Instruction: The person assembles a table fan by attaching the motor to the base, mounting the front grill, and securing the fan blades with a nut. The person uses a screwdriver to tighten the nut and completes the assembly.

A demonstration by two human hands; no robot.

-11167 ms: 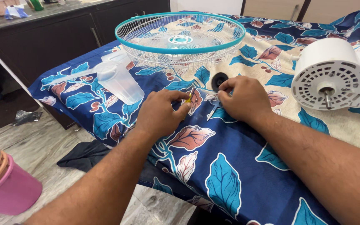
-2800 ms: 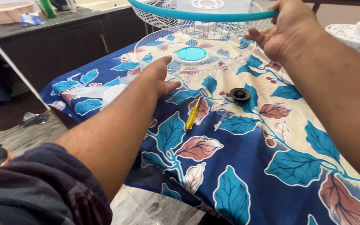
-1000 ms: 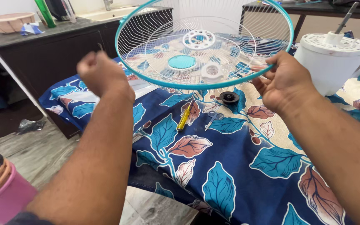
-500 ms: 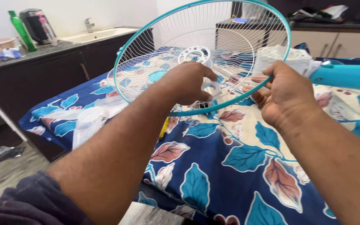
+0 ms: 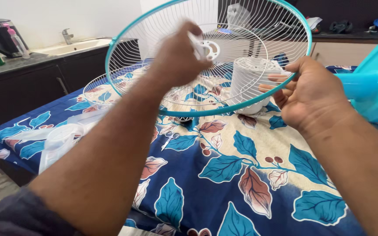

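Note:
A round wire fan grille with a teal rim is held up, tilted nearly upright above the table. My left hand is closed at the grille's white centre ring; the hand is blurred. My right hand grips the grille's rim at its right side, fingers hooked through the wires. Seen through the wires, a white fan motor housing stands on the table behind the grille.
A blue leaf-patterned cloth covers the table. A second wire grille lies at the left, beside a clear fan blade. A small tool and a black knob lie under the held grille. A teal fan part is at right; a dark counter with a sink at left.
The grille has been lifted higher and tilted more upright. My left hand has moved from its rim side to the centre ring. My right hand has kept hold of the rim.

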